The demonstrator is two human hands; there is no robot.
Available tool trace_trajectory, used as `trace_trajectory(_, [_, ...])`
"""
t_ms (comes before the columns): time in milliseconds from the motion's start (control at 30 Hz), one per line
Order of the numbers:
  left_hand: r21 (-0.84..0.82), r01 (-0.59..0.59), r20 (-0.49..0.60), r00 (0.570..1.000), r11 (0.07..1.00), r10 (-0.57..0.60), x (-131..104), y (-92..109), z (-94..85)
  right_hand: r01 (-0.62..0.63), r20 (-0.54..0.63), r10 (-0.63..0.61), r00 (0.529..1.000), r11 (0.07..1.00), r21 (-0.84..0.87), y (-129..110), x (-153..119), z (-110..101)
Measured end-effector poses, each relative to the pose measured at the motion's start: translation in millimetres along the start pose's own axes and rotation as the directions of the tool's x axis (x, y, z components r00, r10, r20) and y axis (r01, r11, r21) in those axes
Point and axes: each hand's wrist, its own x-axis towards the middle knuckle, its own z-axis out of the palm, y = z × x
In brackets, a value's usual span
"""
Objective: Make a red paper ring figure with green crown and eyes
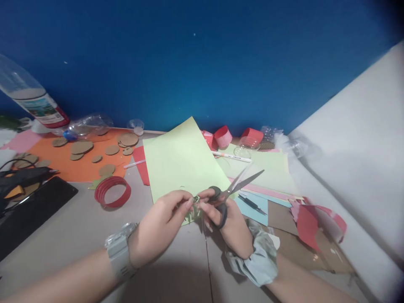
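Over the near middle of the tabletop (85,235), pinching a small green paper piece (196,199) in the left hand (166,221). With the right hand (233,227), gripping scissors (225,194) beside it, with blades (249,180) parted toward far right. Facing a pale green sheet (179,160) just beyond, with a red paper ring (100,194) at left.

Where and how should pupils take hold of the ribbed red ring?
Probably pinch the red ring by its right wall, coming from the right, nearest the left hand. Its middle is open, leaving room for a thumb inside; a green scrap sits by its far-left edge.
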Motion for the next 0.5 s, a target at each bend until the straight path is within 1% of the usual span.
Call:
trace_trajectory(100, [0.051, -0.004, 0.014, 1.000, 0.999, 0.003, 0.5, -3.0, 2.4, -0.052, 0.016, 0.051, 0.999, 0.998, 0.038, 1.0, 1.9, 0.8])
trace_trajectory(200, [0.091, -0.034, 0.056, 0.998, 0.995, 0.029, 1.3, -2.8, 1.2, -0.083, 0.046, 0.080, 0.996, 0.995, 0.060, 3.1, 3.7, -0.2])
trace_trajectory(300, [0.110, -0.061, 0.093, 0.994, 0.992, 0.050, 1.4, -3.1, 1.4, -0.093, 0.103, 0.087, 0.991, 0.994, 0.056, 3.6, 5.2, -2.5])
trace_trajectory(400, [0.108, -0.072, 0.113, 0.992, 0.992, 0.059, 1.4, -3.7, 2.4, -0.092, 0.127, 0.085, 0.988, 0.995, 0.048, 1.8, 5.6, -3.5])
trace_trajectory(500, [0.119, -0.069, 0.155, 0.987, 0.991, 0.050, 3.2, 1.6, -3.5, -0.075, 0.139, 0.067, 0.988, 0.996, 0.054, 0.3, 4.6, -3.2])
